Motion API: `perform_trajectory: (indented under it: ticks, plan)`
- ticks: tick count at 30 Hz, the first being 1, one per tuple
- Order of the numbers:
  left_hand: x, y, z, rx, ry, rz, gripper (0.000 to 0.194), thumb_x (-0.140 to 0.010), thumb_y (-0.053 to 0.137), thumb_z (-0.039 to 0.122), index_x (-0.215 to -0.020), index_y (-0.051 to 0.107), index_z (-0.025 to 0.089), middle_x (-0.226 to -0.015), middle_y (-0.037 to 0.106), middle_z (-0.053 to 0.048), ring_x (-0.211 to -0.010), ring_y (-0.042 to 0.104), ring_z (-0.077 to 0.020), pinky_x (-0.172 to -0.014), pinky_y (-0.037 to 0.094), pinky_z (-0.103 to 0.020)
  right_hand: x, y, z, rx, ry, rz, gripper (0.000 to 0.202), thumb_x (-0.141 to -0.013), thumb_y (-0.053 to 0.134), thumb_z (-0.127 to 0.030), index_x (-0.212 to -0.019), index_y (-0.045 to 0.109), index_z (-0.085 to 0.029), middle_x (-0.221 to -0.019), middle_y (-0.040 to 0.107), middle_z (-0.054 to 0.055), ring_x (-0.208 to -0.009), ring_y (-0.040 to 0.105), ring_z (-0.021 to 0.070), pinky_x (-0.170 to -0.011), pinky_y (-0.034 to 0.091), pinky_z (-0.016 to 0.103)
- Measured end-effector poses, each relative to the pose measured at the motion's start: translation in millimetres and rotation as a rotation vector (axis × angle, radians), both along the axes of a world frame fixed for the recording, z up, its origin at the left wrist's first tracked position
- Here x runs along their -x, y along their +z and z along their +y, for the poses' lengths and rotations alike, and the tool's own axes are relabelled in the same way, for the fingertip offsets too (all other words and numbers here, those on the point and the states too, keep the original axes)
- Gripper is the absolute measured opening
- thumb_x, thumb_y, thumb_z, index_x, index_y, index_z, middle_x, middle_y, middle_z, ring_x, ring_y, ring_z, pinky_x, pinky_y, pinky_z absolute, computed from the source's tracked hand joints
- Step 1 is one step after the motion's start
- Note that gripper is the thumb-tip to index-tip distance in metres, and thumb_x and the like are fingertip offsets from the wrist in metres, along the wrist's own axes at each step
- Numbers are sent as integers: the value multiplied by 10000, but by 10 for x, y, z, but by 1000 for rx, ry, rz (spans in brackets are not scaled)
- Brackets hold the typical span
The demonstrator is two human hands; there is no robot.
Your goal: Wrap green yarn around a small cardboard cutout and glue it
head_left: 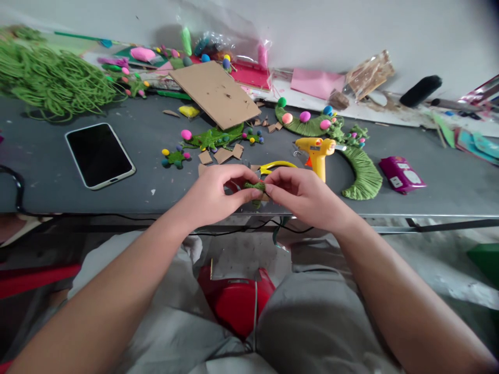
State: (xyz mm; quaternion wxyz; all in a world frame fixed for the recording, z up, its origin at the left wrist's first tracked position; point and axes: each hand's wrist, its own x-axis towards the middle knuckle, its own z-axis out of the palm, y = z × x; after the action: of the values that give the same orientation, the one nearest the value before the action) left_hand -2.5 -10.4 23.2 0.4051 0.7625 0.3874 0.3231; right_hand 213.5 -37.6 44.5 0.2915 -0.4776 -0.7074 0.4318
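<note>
The green piece (254, 185) is pinched between both hands, just above the near edge of the desk (42, 169). The left hand (212, 195) has thumb and forefinger nearly closed on one end of it, the other fingers curled behind. The right hand (302, 192) meets it from the other side, thumb and fingertips together at its end.

The piece is small and the grip is all fingertips, so it could slip, and with the edge so near it might drop to the lap or floor. If it is wound yarn, as it seems, a loosened pinch might let it unravel.

The yellow-handled tool (278, 164) lies just beyond the fingers and could be knocked. The glue gun (318, 156) stands close behind the right hand; a careless lift could tip it or, if it is hot, burn a knuckle. The cord (117, 215) along the edge could snag on a forearm.

Hidden: most of the piece behind the thumbs, and the far end of the tool behind the hands. Whether the gun is hot, or fed by that cord, cannot be told. The board (216, 93) covers part of a green shape (210, 138), and the yarn heap (50, 72) is cut off at the left.
</note>
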Motion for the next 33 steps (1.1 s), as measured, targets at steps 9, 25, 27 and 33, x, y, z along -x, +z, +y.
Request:
perform_trajectory:
  ticks: [9, 25, 27, 33]
  plan:
    - [1, 14, -18, 5, -20, 4, 215, -872, 745, 365, -964, 748, 171, -891, 748, -51, -733, 650, -156, -660, 526, -264, 10, 17, -18, 14, 3, -27, 89, -925, 610, -223, -903, 668, -159, -770, 611, 0, -668, 506, 106, -572, 410, 241]
    - [10, 3, -7, 23, -50, -11, 221, -885, 744, 381, -988, 747, 185, -889, 747, -42, -736, 660, -156, -647, 529, -257, 8, -37, -8, -52, -24, -31, 174, -945, 659, -324, -906, 690, -157, -788, 652, 17, -670, 532, 116, -591, 422, 254]
    - [21, 7, -5, 57, -64, -30, 242, -885, 748, 400, -996, 749, 185, -892, 754, -44, -752, 678, -165, -666, 541, -262, 14, -26, -7, -54, -27, -39, 176, -948, 654, -322, -896, 688, -157, -770, 643, 11, -659, 524, 113, -580, 410, 252]
    - [31, -8, 5, 116, -66, -61, 252, -864, 781, 410, -984, 754, 190, -885, 772, -39, -775, 705, -176, -680, 550, -257, 19, -35, -23, -36, -32, -32, 184, -955, 650, -334, -924, 698, -159, -821, 680, 29, -688, 541, 124, -615, 436, 265]
